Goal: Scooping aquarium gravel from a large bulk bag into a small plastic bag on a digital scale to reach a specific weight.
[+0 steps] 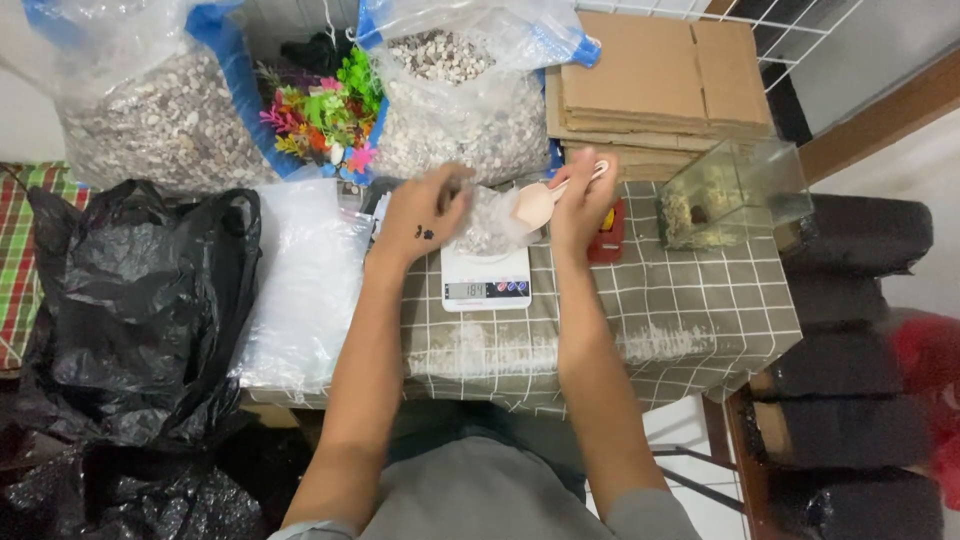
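Note:
My left hand (pixel 425 212) grips the rim of a small clear plastic bag (pixel 487 225) of pale gravel that sits on a white digital kitchen scale (pixel 486 283). My right hand (pixel 581 197) holds a pale pink plastic spoon (pixel 540 200), its bowl tilted over the mouth of the small bag. The scale stands on a grey checked tablecloth (pixel 680 300). Just behind my hands is a large open clear bag of gravel (pixel 460 100).
A second large gravel bag (pixel 150 110) stands at back left, with colourful plastic plants (pixel 320 115) between the two. A small glass tank (pixel 735 190), flattened cardboard (pixel 655 80), black plastic bags (pixel 140 300), clear plastic sheeting (pixel 305 280) and a red object (pixel 608 235) surround the scale.

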